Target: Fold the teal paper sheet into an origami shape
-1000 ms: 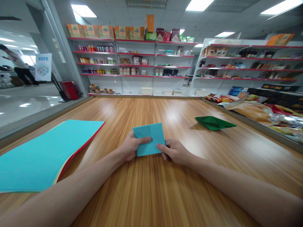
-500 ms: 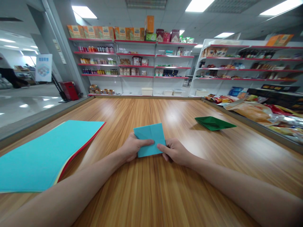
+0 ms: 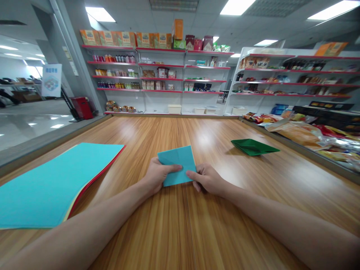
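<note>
A folded piece of light-blue paper (image 3: pixel 177 155), roughly square and creased, is held up over the middle of the table, slightly tilted. My left hand (image 3: pixel 158 173) grips its left side, thumb flat across the front and fingers behind. At the lower right edge my right hand (image 3: pixel 206 178) pinches it between thumb and curled fingers. The fingers behind the paper are mostly hidden. To the right lies a folded green paper boat (image 3: pixel 253 147), apart from both hands. A stack of coloured paper (image 3: pixel 59 180), light blue on top with red and yellow edges below, lies on the left.
The wooden table (image 3: pixel 180 232) has a raised rim around it. Packaged snacks (image 3: pixel 303 135) lie beyond its right edge. Shelves of goods (image 3: pixel 160 78) stand at the back, with a sign (image 3: pixel 51 80) and a red box (image 3: pixel 81 107) at the left.
The blue paper and both hands have shifted very slightly left; the grip looks the same. A person at the far left has moved mostly out of view.
</note>
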{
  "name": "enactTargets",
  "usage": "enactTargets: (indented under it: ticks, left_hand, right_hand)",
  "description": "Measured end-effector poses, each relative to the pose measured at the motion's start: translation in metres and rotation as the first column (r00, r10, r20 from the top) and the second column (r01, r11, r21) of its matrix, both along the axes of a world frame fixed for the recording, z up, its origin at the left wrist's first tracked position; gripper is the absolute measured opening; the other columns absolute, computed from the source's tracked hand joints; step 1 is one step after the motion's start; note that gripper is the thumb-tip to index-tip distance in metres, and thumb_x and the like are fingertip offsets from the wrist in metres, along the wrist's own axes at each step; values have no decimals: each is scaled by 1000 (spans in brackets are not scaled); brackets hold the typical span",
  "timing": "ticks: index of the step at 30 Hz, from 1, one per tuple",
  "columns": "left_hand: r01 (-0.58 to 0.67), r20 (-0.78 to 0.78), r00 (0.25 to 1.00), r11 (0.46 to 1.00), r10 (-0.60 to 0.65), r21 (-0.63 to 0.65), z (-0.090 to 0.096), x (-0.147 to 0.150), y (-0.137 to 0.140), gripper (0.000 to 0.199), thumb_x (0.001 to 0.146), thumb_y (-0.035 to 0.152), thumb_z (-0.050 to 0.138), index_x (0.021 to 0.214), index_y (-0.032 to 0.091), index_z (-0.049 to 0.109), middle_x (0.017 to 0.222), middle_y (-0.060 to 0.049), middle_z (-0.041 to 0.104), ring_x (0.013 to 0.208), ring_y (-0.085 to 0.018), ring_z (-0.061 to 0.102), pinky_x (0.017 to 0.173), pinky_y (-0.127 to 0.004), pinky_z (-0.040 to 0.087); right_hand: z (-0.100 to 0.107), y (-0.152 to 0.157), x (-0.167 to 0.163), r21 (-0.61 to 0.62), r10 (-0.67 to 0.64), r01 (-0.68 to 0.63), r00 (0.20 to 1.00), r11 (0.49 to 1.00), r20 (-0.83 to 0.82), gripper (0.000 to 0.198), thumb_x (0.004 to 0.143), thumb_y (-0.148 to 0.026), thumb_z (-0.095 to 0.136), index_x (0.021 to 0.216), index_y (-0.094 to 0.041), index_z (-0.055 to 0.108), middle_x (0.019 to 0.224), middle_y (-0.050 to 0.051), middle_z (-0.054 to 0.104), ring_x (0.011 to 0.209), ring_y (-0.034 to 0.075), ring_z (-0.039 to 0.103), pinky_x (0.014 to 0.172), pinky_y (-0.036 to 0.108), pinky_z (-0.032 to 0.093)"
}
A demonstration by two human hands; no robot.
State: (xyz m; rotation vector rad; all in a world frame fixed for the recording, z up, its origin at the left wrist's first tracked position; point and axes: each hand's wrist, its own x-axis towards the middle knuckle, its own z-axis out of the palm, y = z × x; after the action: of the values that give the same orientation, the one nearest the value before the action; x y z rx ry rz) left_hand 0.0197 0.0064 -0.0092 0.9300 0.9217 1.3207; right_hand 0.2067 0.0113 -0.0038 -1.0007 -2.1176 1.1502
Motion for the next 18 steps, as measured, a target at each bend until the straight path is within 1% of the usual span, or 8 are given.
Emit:
enactTargets:
  ticks: [5, 11, 18]
  left_hand:
    - [-16, 52, 999, 1000, 16, -1, 2, -3, 2, 33, 47, 18, 86, 76, 10, 71, 78, -10, 73, 67, -23, 67, 66, -37, 57]
    - [-73, 55, 996, 997, 71, 26, 0, -8, 9, 33, 48, 24, 87, 75, 11, 72, 77, -9, 73, 65, -20, 66, 65, -34, 55]
    - [-136, 92, 987, 989, 131, 55, -1, -9, 12, 32, 52, 28, 86, 76, 12, 72, 75, -7, 73, 64, -18, 65, 64, -32, 54]
  right_hand:
    - [-2, 0, 0, -44, 7, -7, 1000, 999, -4, 57, 86, -53, 44, 44, -15, 49, 37, 0, 49, 32, 6, 37, 36, 19, 26]
    - [1, -1, -2, -82, 2, -5, 999, 997, -41, 51, 85, -53, 46, 53, -13, 56, 37, 0, 50, 31, 6, 37, 35, 19, 26]
    - [5, -3, -6, -126, -26, 22, 999, 992, -33, 51, 83, -55, 47, 58, -12, 59, 37, -1, 50, 30, 6, 36, 33, 18, 26]
